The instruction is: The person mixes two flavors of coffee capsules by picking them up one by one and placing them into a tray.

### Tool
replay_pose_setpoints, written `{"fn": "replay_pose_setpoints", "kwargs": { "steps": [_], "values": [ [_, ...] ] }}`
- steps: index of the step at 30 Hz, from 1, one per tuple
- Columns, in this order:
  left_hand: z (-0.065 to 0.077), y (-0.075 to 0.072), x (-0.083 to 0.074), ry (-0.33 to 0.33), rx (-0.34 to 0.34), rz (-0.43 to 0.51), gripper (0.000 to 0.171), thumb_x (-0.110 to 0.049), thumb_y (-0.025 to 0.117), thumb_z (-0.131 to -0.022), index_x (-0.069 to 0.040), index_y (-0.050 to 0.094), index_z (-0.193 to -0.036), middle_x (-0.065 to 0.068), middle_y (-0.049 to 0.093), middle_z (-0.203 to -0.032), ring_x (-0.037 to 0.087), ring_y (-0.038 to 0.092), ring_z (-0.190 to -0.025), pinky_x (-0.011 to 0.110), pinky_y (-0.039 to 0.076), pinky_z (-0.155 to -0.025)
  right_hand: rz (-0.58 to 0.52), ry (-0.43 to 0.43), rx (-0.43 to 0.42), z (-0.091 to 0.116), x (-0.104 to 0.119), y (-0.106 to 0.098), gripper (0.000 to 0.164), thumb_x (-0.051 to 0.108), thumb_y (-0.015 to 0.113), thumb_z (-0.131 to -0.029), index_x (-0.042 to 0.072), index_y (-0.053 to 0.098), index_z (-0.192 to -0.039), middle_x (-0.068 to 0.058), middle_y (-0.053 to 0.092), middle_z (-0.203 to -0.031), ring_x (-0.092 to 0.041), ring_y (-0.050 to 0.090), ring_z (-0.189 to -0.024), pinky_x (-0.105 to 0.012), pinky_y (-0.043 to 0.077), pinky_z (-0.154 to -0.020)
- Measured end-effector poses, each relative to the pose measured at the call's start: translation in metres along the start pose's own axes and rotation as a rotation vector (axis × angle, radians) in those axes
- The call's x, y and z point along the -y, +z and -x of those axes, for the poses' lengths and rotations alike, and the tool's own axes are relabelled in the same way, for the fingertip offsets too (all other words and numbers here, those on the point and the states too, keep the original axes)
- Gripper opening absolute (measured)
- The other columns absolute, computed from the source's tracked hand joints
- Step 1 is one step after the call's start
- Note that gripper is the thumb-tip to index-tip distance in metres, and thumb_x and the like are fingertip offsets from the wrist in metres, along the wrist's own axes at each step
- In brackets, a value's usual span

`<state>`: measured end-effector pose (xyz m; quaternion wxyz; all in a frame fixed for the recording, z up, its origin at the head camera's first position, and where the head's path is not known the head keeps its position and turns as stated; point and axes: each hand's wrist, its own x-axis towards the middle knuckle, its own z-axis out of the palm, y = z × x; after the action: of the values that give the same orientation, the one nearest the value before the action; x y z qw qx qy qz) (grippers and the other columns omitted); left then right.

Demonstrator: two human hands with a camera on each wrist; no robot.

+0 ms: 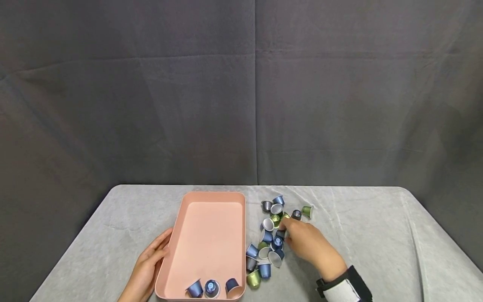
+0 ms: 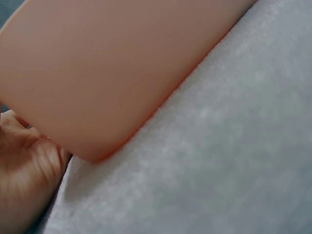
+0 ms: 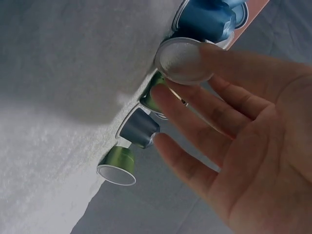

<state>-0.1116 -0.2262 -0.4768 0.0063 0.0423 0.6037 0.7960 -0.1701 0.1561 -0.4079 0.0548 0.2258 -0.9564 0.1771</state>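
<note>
A pink tray (image 1: 213, 235) lies lengthwise on the table, with three blue coffee capsules, one of them (image 1: 195, 289), at its near end. My left hand (image 1: 149, 262) rests against the tray's left side, thumb at the rim; its fingertips are hidden in the left wrist view. To the right of the tray is a loose pile of blue, green, grey and dark capsules. Over that pile my right hand (image 1: 307, 243) pinches a dark capsule (image 1: 280, 234) between thumb and fingers. Its silver lid (image 3: 183, 61) faces the camera in the right wrist view.
A green capsule (image 1: 307, 211) lies at the far right of the pile, beside a dark one (image 1: 296, 214). Another green capsule (image 1: 254, 279) sits close to the tray's right wall. Grey cloth (image 1: 377, 235) covers the table, and a dark curtain (image 1: 256, 105) hangs behind it.
</note>
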Motion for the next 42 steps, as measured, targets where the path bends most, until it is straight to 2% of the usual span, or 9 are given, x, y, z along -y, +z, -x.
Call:
{"fn": "replay_pose_setpoints", "kwargs": {
  "steps": [8,14,18,28,33,42],
  "values": [
    [0.000,-0.001,0.001,0.001,-0.001,0.011,0.059,-0.002,0.044,-0.102,0.015,0.016,-0.151,-0.015,0.056,-0.132,0.002,0.053,-0.121,0.021,0.046,-0.096,0.035,-0.019,-0.017,0.001,0.003,0.002,0.030,-0.004,0.077,-0.072,0.008,0.064,-0.097,-0.004,0.062,-0.087,-0.026,0.062,-0.074,-0.045,0.051,-0.067],
    [-0.002,0.000,0.001,0.009,0.001,0.017,0.058,0.000,0.042,-0.102,0.015,0.015,-0.151,-0.014,0.054,-0.132,0.002,0.052,-0.121,0.020,0.046,-0.096,0.037,-0.006,-0.038,0.002,0.007,-0.005,0.025,-0.006,0.072,-0.076,0.006,0.064,-0.097,-0.002,0.046,-0.082,-0.017,0.049,-0.067,-0.037,0.046,-0.061],
    [-0.002,-0.001,0.002,0.023,0.007,0.018,0.057,0.001,0.041,-0.102,0.017,0.015,-0.150,-0.014,0.055,-0.132,0.002,0.052,-0.121,0.020,0.046,-0.096,0.026,-0.033,-0.049,0.003,0.013,-0.011,0.027,-0.008,0.071,-0.077,0.004,0.063,-0.100,-0.003,0.043,-0.084,-0.015,0.046,-0.069,-0.035,0.046,-0.062],
    [-0.001,-0.001,0.001,0.031,0.018,0.029,0.056,0.000,0.041,-0.103,0.014,0.017,-0.151,-0.014,0.055,-0.133,0.002,0.052,-0.122,0.020,0.046,-0.096,0.091,-0.144,-0.081,0.005,0.038,-0.023,0.029,-0.003,0.074,-0.077,0.005,0.066,-0.104,0.002,0.051,-0.082,-0.011,0.044,-0.062,-0.029,0.043,-0.057],
    [0.001,-0.002,-0.001,0.026,0.014,0.026,0.057,0.001,0.041,-0.102,0.015,0.015,-0.151,-0.015,0.054,-0.133,0.001,0.052,-0.122,0.020,0.046,-0.096,0.099,-0.242,-0.117,0.008,0.052,-0.025,0.028,-0.004,0.073,-0.078,0.002,0.066,-0.104,0.001,0.057,-0.084,-0.013,0.052,-0.068,-0.030,0.048,-0.062],
    [0.005,-0.002,-0.003,0.020,0.022,0.029,0.061,-0.002,0.043,-0.102,0.017,0.012,-0.151,-0.016,0.055,-0.133,0.000,0.051,-0.123,0.020,0.044,-0.097,0.124,-0.382,-0.142,0.014,0.078,-0.017,0.029,0.004,0.077,-0.079,0.008,0.067,-0.106,0.000,0.065,-0.095,-0.018,0.063,-0.087,-0.036,0.052,-0.078]
  ]
}}
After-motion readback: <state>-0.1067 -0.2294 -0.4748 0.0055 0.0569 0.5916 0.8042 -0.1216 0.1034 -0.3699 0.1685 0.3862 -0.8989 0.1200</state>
